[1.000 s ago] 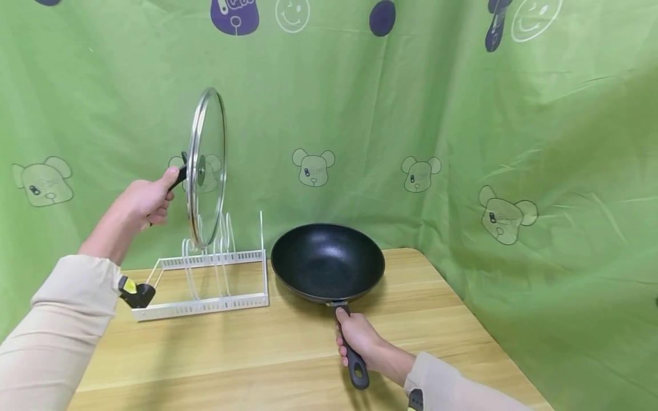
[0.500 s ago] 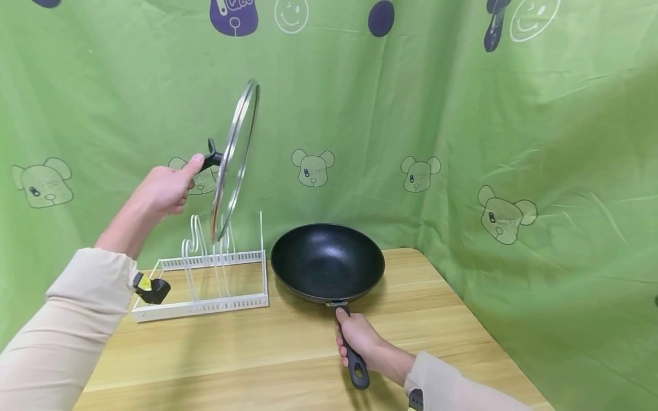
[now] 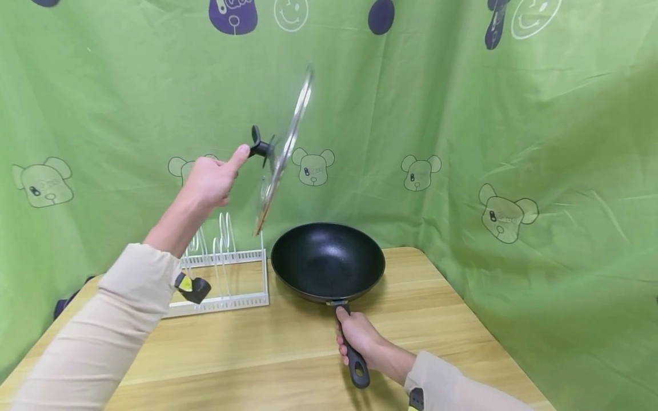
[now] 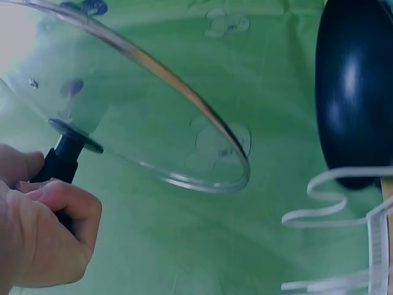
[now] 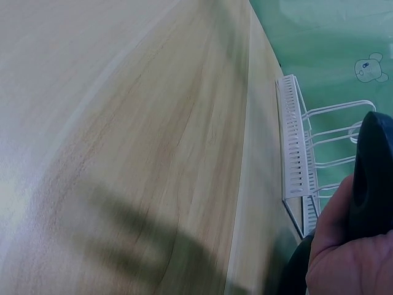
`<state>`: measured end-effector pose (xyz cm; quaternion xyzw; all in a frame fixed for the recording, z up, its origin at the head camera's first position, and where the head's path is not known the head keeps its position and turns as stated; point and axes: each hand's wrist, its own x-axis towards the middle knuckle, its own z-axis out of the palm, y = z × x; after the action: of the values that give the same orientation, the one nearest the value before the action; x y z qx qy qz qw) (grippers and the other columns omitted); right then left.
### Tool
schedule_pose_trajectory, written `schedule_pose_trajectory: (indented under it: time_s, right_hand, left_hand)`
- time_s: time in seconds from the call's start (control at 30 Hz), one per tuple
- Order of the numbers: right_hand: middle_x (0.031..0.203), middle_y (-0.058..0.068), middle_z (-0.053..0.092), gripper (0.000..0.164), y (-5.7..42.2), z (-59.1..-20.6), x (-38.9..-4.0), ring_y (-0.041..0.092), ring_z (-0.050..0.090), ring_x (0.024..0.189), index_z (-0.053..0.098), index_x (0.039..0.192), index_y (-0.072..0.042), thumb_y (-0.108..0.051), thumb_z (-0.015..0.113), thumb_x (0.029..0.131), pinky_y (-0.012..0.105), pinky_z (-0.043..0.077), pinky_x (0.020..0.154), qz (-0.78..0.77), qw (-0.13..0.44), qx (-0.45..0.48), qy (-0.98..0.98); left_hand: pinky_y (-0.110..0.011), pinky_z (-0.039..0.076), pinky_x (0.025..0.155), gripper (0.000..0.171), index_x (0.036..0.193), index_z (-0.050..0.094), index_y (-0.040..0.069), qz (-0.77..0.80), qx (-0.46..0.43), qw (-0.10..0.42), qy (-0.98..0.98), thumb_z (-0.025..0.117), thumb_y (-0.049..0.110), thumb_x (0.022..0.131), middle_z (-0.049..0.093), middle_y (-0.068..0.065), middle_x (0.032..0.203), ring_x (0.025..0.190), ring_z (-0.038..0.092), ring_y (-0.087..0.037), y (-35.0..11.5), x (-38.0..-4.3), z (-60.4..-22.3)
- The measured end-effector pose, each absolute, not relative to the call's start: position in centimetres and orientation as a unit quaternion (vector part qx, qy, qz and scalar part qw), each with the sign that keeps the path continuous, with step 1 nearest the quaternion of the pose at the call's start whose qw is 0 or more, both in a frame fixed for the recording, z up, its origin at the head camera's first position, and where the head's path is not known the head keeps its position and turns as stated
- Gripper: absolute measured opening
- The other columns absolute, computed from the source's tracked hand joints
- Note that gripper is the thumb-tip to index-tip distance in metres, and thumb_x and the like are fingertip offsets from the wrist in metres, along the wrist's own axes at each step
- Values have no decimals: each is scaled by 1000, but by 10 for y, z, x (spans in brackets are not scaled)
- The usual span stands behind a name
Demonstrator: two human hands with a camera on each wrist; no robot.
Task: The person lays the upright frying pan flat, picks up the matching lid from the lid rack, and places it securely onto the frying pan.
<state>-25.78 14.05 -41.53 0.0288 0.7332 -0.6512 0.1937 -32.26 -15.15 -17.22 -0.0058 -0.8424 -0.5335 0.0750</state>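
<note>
A glass lid (image 3: 288, 154) with a metal rim is held up in the air by my left hand (image 3: 213, 180), which grips its black knob (image 3: 260, 147). The lid leans steeply, its upper edge tipped to the right, above the gap between rack and pan. In the left wrist view my curled fingers (image 4: 73, 209) wrap the knob under the clear glass. A black frying pan (image 3: 329, 260) sits on the table, and my right hand (image 3: 362, 339) holds its handle (image 3: 358, 368), thumb on top. The right wrist view shows part of that handle (image 5: 374, 178) in my palm.
A white wire rack (image 3: 231, 299) stands on the wooden table (image 3: 288, 354) left of the pan, partly behind my left forearm. Green cloth (image 3: 360, 85) hangs behind and along the right side. Something dark (image 3: 61, 305) lies at the table's left edge.
My left hand has carried the lid from above the rack rightward and slightly up, and the lid has tilted from near vertical to leaning right. The right hand and pan have stayed still.
</note>
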Motion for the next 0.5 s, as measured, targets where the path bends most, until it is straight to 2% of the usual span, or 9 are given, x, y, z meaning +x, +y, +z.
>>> schedule_pose_trajectory:
  time_s: [0.17, 0.37, 0.5]
  right_hand:
    - [65, -4, 46, 36, 141, -416, -259, 9, 43, 47, 45, 92, -12, -38, 29, 110, 23, 42, 42, -653, 192, 30, 732]
    - [66, -3, 47, 35, 142, -417, -258, 9, 42, 48, 45, 94, -11, -37, 29, 110, 22, 41, 42, -655, 194, 32, 729]
    - [66, -3, 46, 35, 144, -416, -258, 8, 42, 48, 45, 95, -11, -38, 29, 110, 22, 41, 42, -657, 195, 34, 728]
  left_hand:
    - [-30, 41, 61, 65, 59, 37, 23, -566, 4, 93, -819, 55, 80, 85, 29, 14, 49, 43, 31, -8, -127, -326, -177]
    - [-26, 25, 44, 65, 58, 37, 21, -569, 27, 123, -813, 59, 75, 87, 32, 12, 46, 42, 31, -8, -103, -332, -187]
    - [-26, 23, 43, 65, 55, 38, 22, -564, 39, 141, -813, 62, 72, 87, 33, 11, 45, 42, 31, -9, -91, -335, -193]
